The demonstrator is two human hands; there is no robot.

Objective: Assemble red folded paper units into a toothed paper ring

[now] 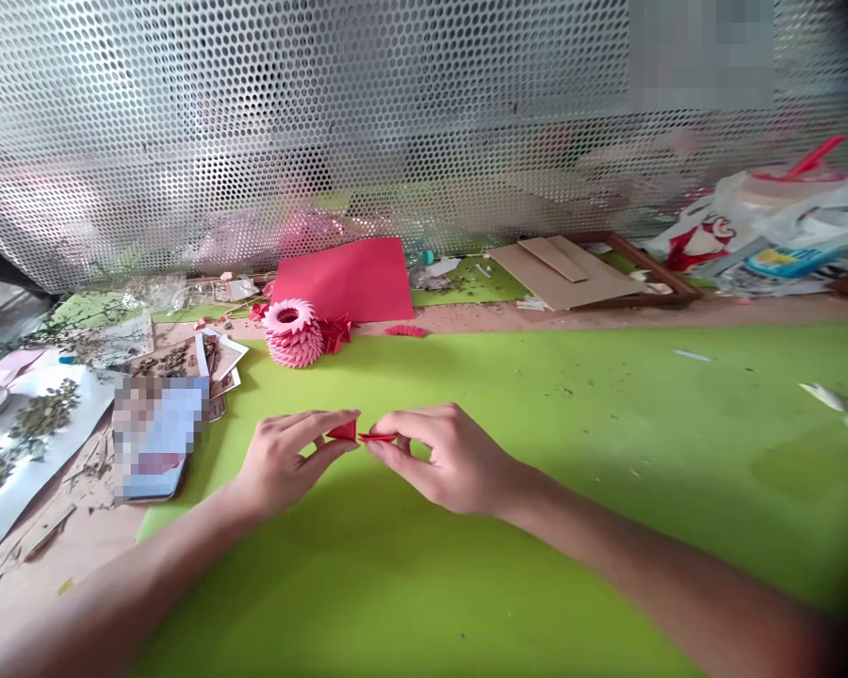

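Between thumb and fingers, my left hand (289,457) pinches a small folded red paper piece (344,431). My right hand (445,452) grips another thin red paper piece (377,437), its tip close beside the first; whether the two touch is hard to tell. Both hands are over the green mat (466,574). Beyond them stands a round pink ring of stacked folded paper (297,339), with red folded pieces (335,332) at its right side. A short red folded strip (405,330) lies farther right.
A red sheet (367,280) lies behind the pink ring. At left are a phone (156,461), photo cards (224,360) and dried plant bits. Brown boards (565,273) and plastic bags (777,226) sit at back right, before a perforated metal panel (367,113).
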